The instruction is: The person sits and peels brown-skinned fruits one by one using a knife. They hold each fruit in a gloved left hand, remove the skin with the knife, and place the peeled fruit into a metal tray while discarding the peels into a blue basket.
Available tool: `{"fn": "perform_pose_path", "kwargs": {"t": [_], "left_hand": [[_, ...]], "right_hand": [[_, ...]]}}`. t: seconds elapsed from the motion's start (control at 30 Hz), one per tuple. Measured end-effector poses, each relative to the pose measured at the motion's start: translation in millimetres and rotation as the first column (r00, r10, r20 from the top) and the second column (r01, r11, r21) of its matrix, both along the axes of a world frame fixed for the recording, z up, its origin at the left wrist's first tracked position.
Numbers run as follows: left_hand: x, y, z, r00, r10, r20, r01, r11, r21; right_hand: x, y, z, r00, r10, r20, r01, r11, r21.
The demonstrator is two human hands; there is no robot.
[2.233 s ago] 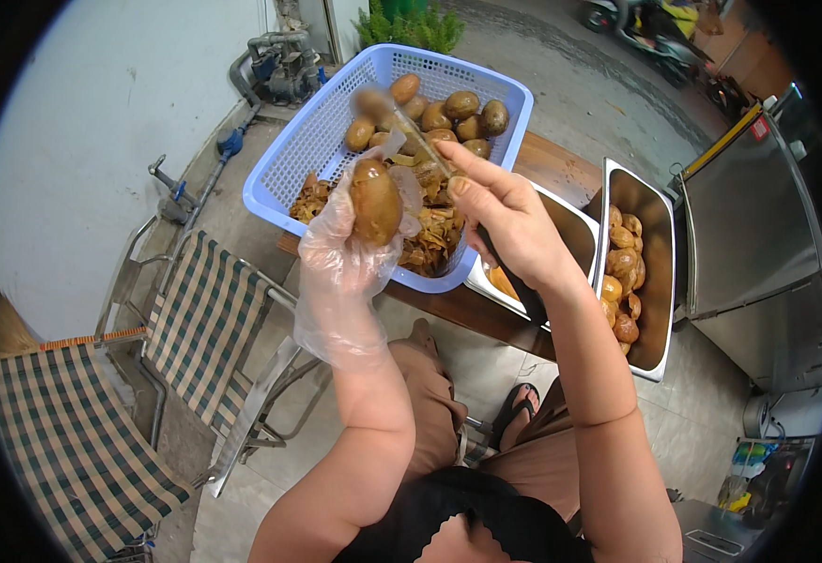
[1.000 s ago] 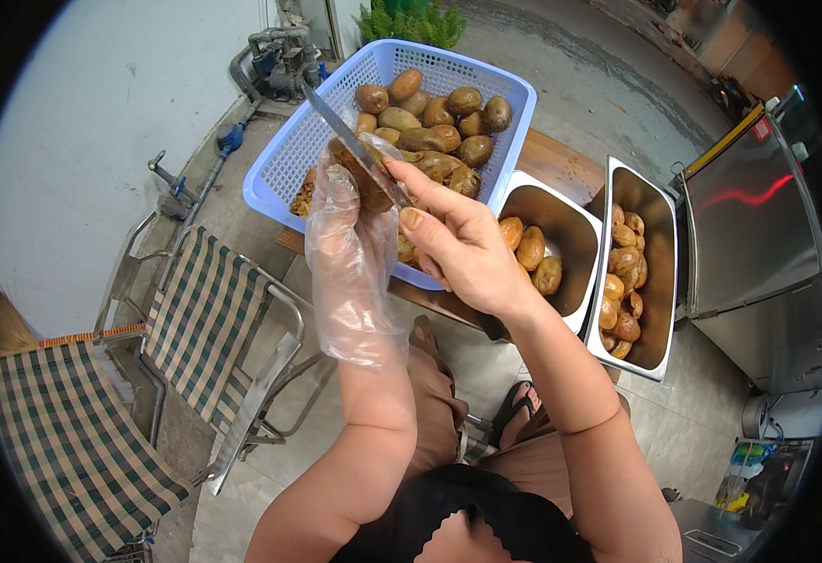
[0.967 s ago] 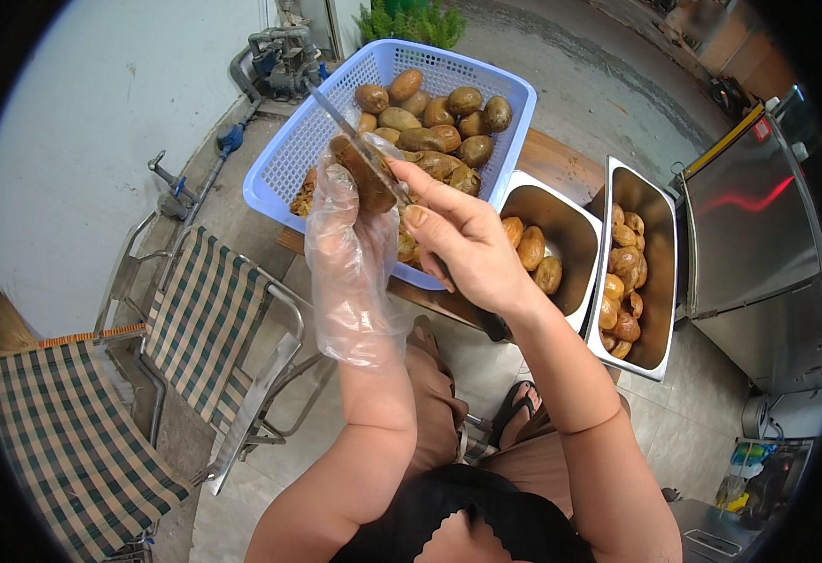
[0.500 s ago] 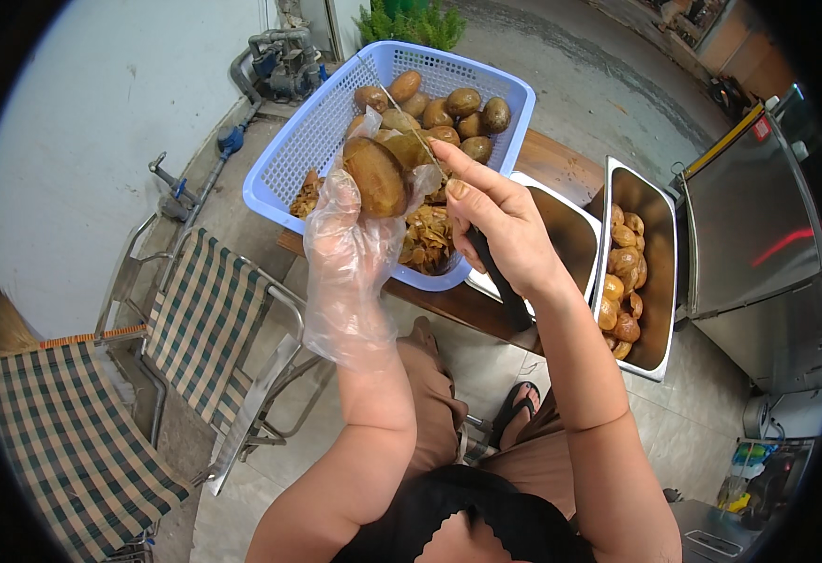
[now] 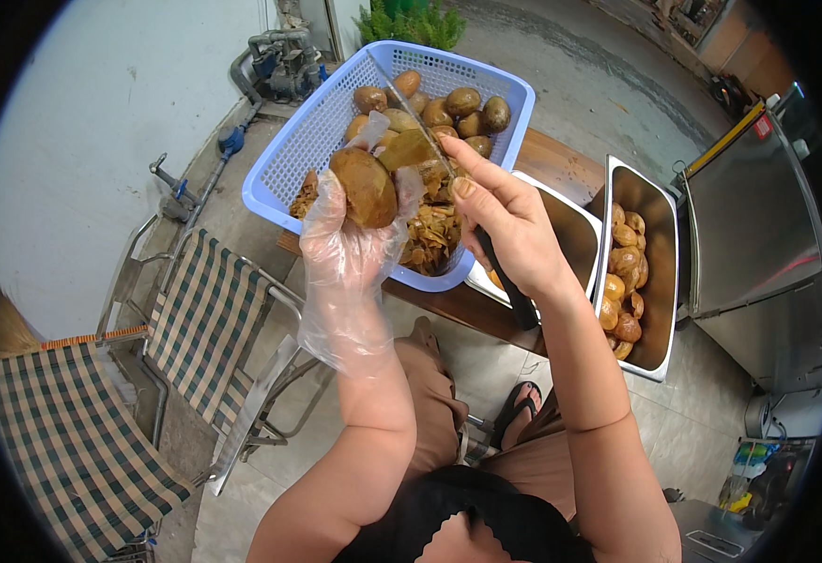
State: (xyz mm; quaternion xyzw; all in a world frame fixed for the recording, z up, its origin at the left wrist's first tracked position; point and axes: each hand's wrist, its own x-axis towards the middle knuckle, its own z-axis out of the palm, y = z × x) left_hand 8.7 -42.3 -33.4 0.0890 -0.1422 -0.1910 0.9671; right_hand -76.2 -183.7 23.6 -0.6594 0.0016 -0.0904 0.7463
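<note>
My left hand (image 5: 347,251), in a clear plastic glove, is closed round a brown, oval fruit (image 5: 365,190) whose exact kind I cannot make out. My right hand (image 5: 519,230) is bare and grips a knife by its black handle (image 5: 518,302). Its long thin blade points up and left, beyond the held fruit. A flap of skin (image 5: 411,150) shows between the fruit and the blade, beside my right fingertips. Both hands are above the near part of a blue plastic basket (image 5: 275,192). Inside it, whole brown fruits (image 5: 463,101) sit at the far end and peelings (image 5: 430,242) at the near end.
The basket rests on a wooden bench (image 5: 561,169). To its right stand a steel pan (image 5: 561,220), partly behind my right hand, and another pan (image 5: 657,319) holding peeled fruits (image 5: 625,261). Checked folding chairs (image 5: 199,319) stand left; a steel cabinet (image 5: 758,225) stands right.
The held fruit has moved slightly down and left and has turned in my left hand. My right hand and the knife have shifted slightly to the right.
</note>
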Motion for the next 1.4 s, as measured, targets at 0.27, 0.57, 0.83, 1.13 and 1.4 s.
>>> {"fn": "perform_pose_path", "kwargs": {"t": [0.27,0.57,0.83,1.13,1.4], "left_hand": [[0.4,2.9,-3.6,0.994,-0.072,-0.085,0.055,0.98,-0.19],[1.6,0.6,4.1,0.99,-0.069,-0.125,0.03,0.957,-0.289],[11.7,1.9,-3.9,0.954,0.078,-0.29,-0.132,0.976,-0.174],[9.6,-4.9,-1.7,0.97,0.199,-0.142,-0.202,0.979,-0.006],[0.6,-8.3,1.1,0.982,0.166,-0.092,-0.161,0.985,0.057]], "right_hand": [[-1.6,1.8,1.6,0.995,-0.054,-0.083,0.051,0.998,-0.037],[1.3,3.1,-0.8,0.996,-0.07,-0.052,0.069,0.998,-0.008],[-10.3,-2.0,5.2,0.992,-0.102,-0.071,0.103,0.995,0.002],[-9.4,2.0,-18.8,0.995,-0.027,-0.101,0.011,0.988,-0.154],[4.7,23.0,-17.2,0.952,0.098,0.29,0.099,0.8,-0.592]]}}
